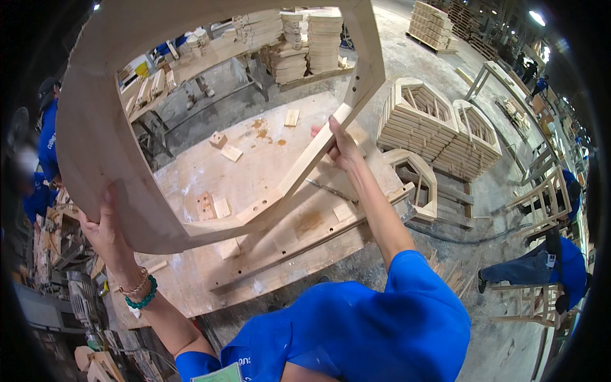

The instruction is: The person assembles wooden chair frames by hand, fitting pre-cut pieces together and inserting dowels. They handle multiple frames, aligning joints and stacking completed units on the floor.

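Both my hands hold up a large pale wooden frame [89,134] with an angular opening, tilted above the worktable [254,146]. My left hand [108,232] grips the lower edge of its wide curved side, thumb on the near face and fingers mostly hidden behind. On the other side, my right hand [342,145] is closed around a narrow straight rail of the frame. Dark round holes show along the frame's lower and right inner parts. Through the opening I see small wood blocks [218,139] and brown stains on the tabletop. The frame's top runs out of view.
A long drilled wooden rail [305,244] lies along the table's near side. To the right stand stacked wooden frames [423,121] on a pallet, with one frame [414,184] leaning nearby. Cut pieces [324,41] are piled beyond. Blue-shirted people [569,267] work at both sides.
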`<state>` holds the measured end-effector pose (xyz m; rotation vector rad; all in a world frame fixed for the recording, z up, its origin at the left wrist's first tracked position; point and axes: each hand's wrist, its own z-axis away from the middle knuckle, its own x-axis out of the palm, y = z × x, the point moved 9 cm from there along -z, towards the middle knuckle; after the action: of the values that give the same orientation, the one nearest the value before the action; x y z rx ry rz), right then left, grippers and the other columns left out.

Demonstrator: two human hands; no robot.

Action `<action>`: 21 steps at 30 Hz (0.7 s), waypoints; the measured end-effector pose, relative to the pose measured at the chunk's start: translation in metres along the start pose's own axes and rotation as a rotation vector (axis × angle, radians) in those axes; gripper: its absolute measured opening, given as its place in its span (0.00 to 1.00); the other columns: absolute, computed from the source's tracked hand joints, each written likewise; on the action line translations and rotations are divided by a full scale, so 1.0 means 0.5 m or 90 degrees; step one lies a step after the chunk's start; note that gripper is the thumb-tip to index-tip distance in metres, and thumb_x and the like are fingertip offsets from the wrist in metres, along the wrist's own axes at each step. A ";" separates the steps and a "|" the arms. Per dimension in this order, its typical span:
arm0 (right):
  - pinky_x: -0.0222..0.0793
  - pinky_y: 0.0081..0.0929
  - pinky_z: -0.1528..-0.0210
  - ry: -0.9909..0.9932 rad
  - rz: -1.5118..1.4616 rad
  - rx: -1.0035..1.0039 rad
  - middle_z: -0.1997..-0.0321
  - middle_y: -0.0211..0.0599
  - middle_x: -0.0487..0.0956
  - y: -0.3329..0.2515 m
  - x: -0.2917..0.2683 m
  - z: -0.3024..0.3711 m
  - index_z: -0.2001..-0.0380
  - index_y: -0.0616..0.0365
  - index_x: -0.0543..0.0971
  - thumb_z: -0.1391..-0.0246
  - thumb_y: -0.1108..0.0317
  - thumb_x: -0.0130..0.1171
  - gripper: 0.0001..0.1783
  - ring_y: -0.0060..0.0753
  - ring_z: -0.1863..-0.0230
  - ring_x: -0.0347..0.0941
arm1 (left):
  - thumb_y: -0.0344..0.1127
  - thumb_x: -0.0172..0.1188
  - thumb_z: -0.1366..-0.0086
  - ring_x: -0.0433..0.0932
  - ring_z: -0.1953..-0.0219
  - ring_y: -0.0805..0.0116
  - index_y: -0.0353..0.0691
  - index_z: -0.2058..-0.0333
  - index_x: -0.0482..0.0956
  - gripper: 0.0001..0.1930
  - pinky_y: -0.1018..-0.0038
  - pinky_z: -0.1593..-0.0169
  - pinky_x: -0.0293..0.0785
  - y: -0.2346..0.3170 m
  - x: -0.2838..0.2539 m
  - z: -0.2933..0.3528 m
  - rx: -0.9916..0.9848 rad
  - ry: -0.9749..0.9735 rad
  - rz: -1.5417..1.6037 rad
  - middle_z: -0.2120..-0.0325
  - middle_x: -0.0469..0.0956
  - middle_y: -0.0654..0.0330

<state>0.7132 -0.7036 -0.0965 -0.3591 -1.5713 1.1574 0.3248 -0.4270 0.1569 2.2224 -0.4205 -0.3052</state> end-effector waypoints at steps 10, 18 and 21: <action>0.56 0.37 0.36 0.306 0.847 -0.638 0.35 0.57 0.58 -0.517 0.100 0.164 0.35 0.64 0.48 0.62 0.37 0.67 0.63 0.49 0.34 0.55 | 0.43 0.68 0.45 0.74 0.58 0.72 0.32 0.52 0.71 0.28 0.76 0.52 0.69 -0.023 0.034 -0.061 0.004 -0.090 0.088 0.58 0.75 0.59; 0.71 0.31 0.57 0.155 0.737 -0.673 0.60 0.43 0.81 -0.584 0.081 0.102 0.53 0.58 0.73 0.57 0.49 0.68 0.33 0.39 0.58 0.78 | 0.38 0.64 0.41 0.58 0.37 0.62 0.34 0.38 0.53 0.38 0.68 0.36 0.55 -0.183 -0.031 -0.001 0.112 0.015 -0.023 0.40 0.60 0.50; 0.70 0.32 0.57 0.190 0.771 -0.626 0.61 0.43 0.81 -0.558 0.070 0.074 0.55 0.60 0.74 0.58 0.50 0.68 0.31 0.38 0.59 0.78 | 0.37 0.65 0.44 0.59 0.38 0.60 0.34 0.37 0.52 0.40 0.67 0.41 0.62 -0.406 0.048 0.187 -0.208 -0.050 0.092 0.40 0.60 0.49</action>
<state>0.7614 -0.8290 0.1534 -2.2366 -1.5161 0.9434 0.3531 -0.3806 -0.0613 1.8560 -0.5317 -0.3577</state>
